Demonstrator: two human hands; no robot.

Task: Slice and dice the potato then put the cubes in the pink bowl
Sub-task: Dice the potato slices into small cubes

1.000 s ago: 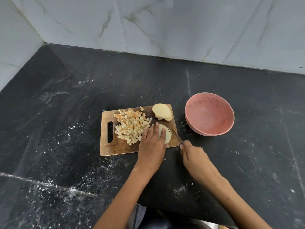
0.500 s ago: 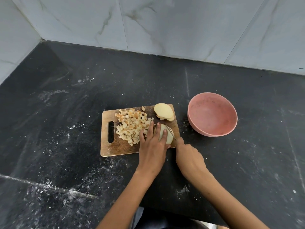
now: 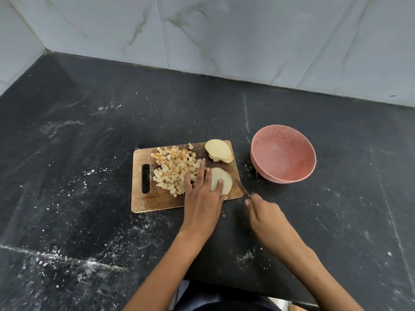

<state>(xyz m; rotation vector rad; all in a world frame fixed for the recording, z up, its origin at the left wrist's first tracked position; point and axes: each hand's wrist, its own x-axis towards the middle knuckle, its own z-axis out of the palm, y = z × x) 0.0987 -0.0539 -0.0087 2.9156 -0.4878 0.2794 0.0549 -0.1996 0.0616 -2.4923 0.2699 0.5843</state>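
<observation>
Potato slices (image 3: 221,181) lie stacked at the cutting board's (image 3: 157,198) four o'clock corner, pinned under the flat fingers of the left hand (image 3: 203,195). Right hand (image 3: 265,217), gripping the knife (image 3: 241,187), has drawn back from the stack since half a second ago: one stroke ended, dicing unfinished. Pale, matte cubes (image 3: 176,170) heap at centre; smooth pink bowl (image 3: 283,153) at three o'clock holds none.

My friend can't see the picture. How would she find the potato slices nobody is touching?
Start at the wooden cutting board on the black counter. Look at its far right corner, nearest the pink bowl. The small stack of round slices there lies free, unlike the slices under the left hand.
</observation>
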